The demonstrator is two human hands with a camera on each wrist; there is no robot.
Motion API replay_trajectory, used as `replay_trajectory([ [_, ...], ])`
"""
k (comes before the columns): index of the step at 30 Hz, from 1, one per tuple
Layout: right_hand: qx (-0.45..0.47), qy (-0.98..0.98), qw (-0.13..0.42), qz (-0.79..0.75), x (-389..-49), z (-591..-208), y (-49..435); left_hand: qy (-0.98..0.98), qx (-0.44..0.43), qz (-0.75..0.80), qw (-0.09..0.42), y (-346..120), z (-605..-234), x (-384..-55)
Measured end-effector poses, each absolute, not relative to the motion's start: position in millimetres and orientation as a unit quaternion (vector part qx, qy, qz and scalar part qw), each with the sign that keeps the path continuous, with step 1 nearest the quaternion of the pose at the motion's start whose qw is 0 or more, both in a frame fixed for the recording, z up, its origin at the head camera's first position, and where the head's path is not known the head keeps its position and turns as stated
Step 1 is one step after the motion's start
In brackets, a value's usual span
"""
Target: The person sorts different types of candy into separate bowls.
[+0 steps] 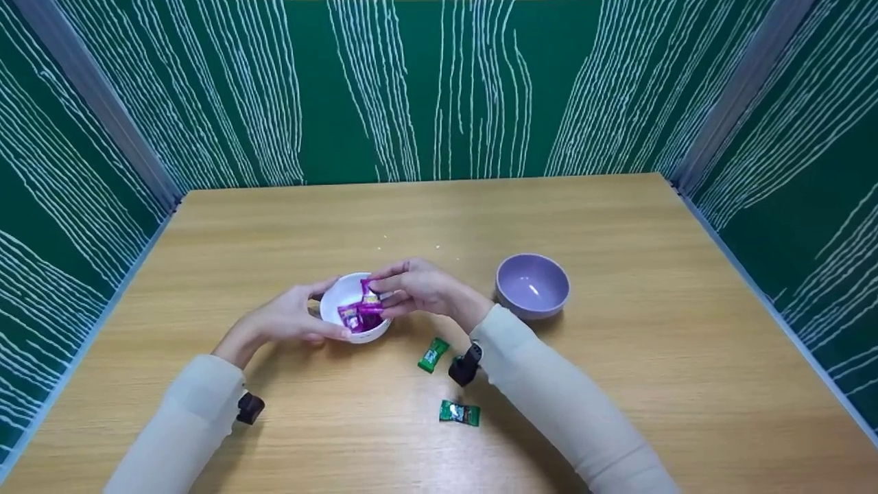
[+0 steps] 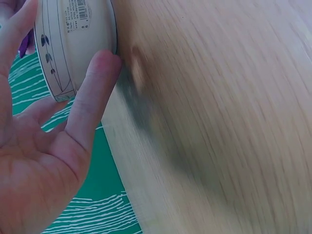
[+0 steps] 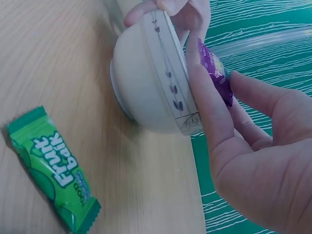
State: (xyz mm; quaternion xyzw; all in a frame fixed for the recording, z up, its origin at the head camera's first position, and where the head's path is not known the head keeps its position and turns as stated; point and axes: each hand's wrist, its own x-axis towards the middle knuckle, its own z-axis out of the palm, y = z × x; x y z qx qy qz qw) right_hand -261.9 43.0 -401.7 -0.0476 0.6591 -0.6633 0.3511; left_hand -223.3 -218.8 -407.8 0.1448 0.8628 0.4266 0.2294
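My left hand (image 1: 291,317) grips a small white bowl (image 1: 335,296) by its side, thumb and fingers spread around it. Purple-wrapped candies (image 1: 350,318) lie inside. A leaf pattern and a printed label show on the bowl's outside (image 2: 78,48) in the left wrist view. At the bowl's right rim, my right hand (image 1: 429,288) pinches a purple-wrapped candy (image 3: 214,70) between thumb and fingers. Below the right hand, a green-wrapped candy (image 1: 433,355) rests on the table, and in the right wrist view a green wrapper (image 3: 56,170) reads "Fruit balk".
A purple bowl (image 1: 533,283) stands on the wooden table (image 1: 309,233), right of my right hand. Another green candy (image 1: 459,413) lies nearer me, and a further green bit shows beside the right wrist camera (image 1: 465,367). Green walls with white lines enclose the table.
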Motion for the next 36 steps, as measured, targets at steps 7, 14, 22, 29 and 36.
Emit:
replay_trajectory([
  [7, -0.038, 0.664, 0.342, -0.663, -259.7, -403.6, 40.2, 0.864, 0.142, 0.427, 0.226, -218.9, -409.0, -221.8],
  [14, -0.049, 0.651, 0.357, -0.668, -257.5, -402.8, 41.0, 0.869, 0.146, 0.419, 0.220, -220.0, -411.2, -220.6],
  [22, -0.044, 0.646, 0.365, -0.669, -258.6, -402.7, 41.9, 0.871, 0.152, 0.411, 0.223, -220.3, -409.6, -221.8],
  [29, -0.047, 0.642, 0.369, -0.670, -257.8, -403.0, 42.9, 0.864, 0.148, 0.424, 0.228, -220.8, -410.6, -221.1],
  [36, -0.058, 0.628, 0.369, -0.683, -256.1, -401.7, 45.6, 0.858, 0.162, 0.437, 0.217, -221.3, -412.0, -220.4],
])
